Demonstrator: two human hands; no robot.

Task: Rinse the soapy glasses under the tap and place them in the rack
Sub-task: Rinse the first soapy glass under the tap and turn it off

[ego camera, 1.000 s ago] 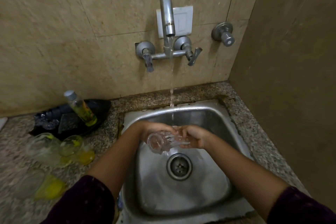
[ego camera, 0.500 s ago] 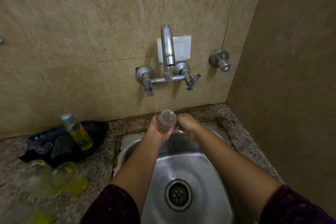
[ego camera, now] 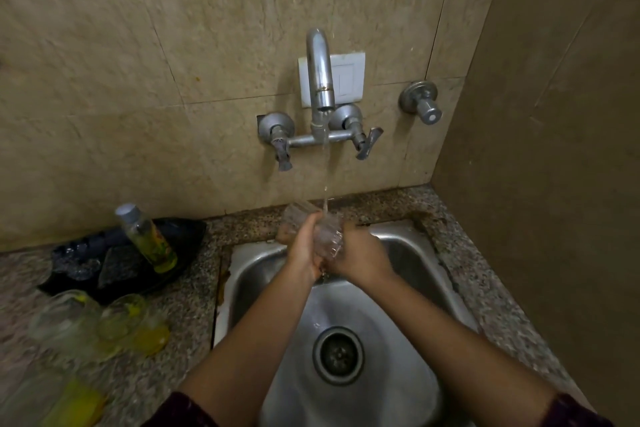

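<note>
A clear glass is held tilted over the back of the steel sink, right under the stream from the wall tap. My left hand grips it from the left and my right hand grips it from the right. Water runs down onto the glass and over my fingers. Several other glasses with yellowish soap lie on the granite counter at the left.
A black tray at the back left holds a small bottle of yellow liquid. A side wall closes off the right. The sink drain lies below my forearms. No rack is in view.
The glass went from low over the drain up and back towards the tap; it now sits under the running stream with both hands around it. The view has tilted up.
</note>
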